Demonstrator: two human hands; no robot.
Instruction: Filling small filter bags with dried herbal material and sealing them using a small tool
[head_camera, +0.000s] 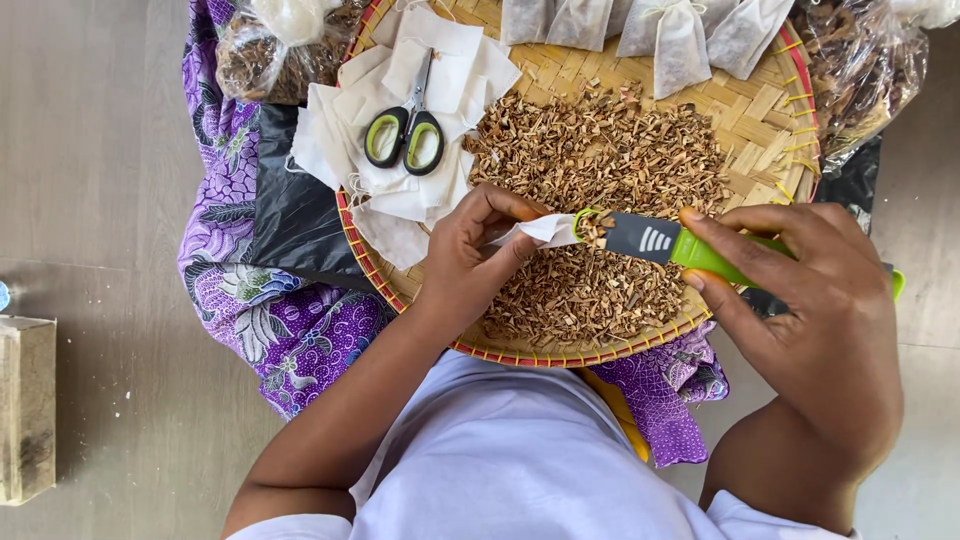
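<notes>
My left hand (470, 262) pinches a small white cloth pouch (545, 231) by its mouth, over a heap of dried brown herb chips (600, 200). My right hand (810, 300) grips the green handle of a grey measuring scoop (650, 240). The scoop's tip, loaded with chips, touches the pouch's mouth. Everything sits above a round woven bamboo tray (770, 110) with a red rim.
Scissors with green-black handles (406, 135) lie on a pile of empty white pouches (440, 70) at the tray's left. Filled pouches (680, 35) line the far edge. Clear bags of dried material (270, 50) (860, 70) flank the tray. Purple patterned cloth (290, 320) lies beneath. A wooden block (25, 405) stands at the left.
</notes>
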